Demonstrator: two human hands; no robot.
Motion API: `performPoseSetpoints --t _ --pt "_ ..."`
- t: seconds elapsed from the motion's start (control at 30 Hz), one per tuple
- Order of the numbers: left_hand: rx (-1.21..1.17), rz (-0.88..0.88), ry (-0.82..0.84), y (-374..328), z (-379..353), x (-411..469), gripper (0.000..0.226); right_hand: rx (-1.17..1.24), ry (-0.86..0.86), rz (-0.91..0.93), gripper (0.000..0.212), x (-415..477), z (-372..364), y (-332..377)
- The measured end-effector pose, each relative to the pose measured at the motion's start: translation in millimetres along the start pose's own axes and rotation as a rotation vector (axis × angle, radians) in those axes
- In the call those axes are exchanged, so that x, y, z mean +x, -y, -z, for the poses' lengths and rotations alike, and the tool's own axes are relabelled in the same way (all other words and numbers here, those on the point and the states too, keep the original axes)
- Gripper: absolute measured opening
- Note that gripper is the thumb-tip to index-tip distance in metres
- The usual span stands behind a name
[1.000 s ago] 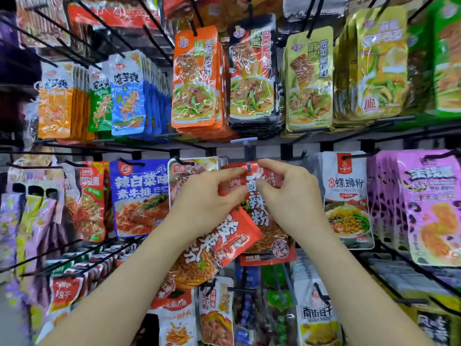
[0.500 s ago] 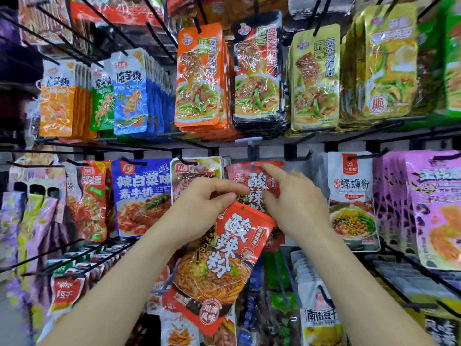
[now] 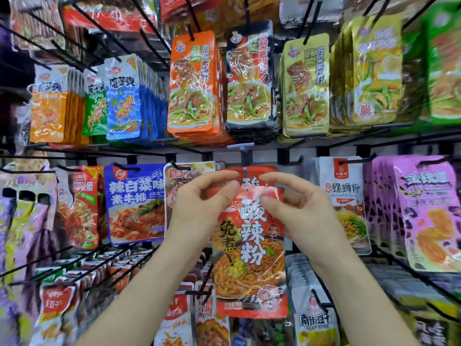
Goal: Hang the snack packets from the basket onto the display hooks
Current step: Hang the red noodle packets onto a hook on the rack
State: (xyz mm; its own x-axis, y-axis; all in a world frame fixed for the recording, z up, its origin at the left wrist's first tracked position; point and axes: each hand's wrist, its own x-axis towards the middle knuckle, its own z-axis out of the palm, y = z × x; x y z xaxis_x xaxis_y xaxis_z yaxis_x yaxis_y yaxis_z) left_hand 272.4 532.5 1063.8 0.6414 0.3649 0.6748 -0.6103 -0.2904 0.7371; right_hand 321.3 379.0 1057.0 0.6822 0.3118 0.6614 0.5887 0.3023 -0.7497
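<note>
A red snack packet [image 3: 250, 248] with white lettering and a noodle picture hangs upright in front of the middle row of the rack. My left hand [image 3: 199, 208] pinches its top left corner and my right hand [image 3: 296, 208] pinches its top right corner. Just behind it hangs another red packet [image 3: 249, 172] of the same kind on a display hook [image 3: 245, 151] below the shelf bar. The hole at the top of the held packet is hidden by my fingers. No basket is in view.
Full rows of packets hang all round: orange [image 3: 192, 83], black [image 3: 249, 81] and yellow [image 3: 305, 86] ones above, a blue one [image 3: 136, 203] to the left, white [image 3: 344, 193] and purple [image 3: 424, 213] ones to the right. Black hook rods [image 3: 74, 268] stick out at lower left and lower right.
The held red packet has swung from tilted to upright and risen toward the hook. My right hand moved from the hung packet onto the held packet's top right corner.
</note>
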Motion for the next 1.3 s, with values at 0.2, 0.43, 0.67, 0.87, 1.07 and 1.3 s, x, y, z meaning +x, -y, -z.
performPoseSetpoints --t 0.2,0.43,0.67,0.87,1.07,1.3 --pt "0.148 -0.200 -0.061 -3 -5 11 0.020 -0.187 -0.167 0.185 0.023 15 -8 -4" --pt "0.302 -0.339 -0.168 5 -13 23 0.028 -0.381 -0.252 0.225 0.018 24 -17 -7" --pt "0.395 -0.266 -0.069 17 -10 29 0.025 -0.555 -0.239 0.196 0.021 26 -15 -11" --pt "0.772 -0.354 0.053 25 -3 25 0.062 -0.734 -0.156 0.131 0.038 33 -9 -18" --pt "1.338 -0.456 0.115 34 -2 27 0.094 -0.888 -0.121 0.095 0.059 34 -8 -28" --pt "1.558 -0.540 0.137 48 -1 36 0.110 -0.824 -0.060 0.037 0.062 40 -6 -37"
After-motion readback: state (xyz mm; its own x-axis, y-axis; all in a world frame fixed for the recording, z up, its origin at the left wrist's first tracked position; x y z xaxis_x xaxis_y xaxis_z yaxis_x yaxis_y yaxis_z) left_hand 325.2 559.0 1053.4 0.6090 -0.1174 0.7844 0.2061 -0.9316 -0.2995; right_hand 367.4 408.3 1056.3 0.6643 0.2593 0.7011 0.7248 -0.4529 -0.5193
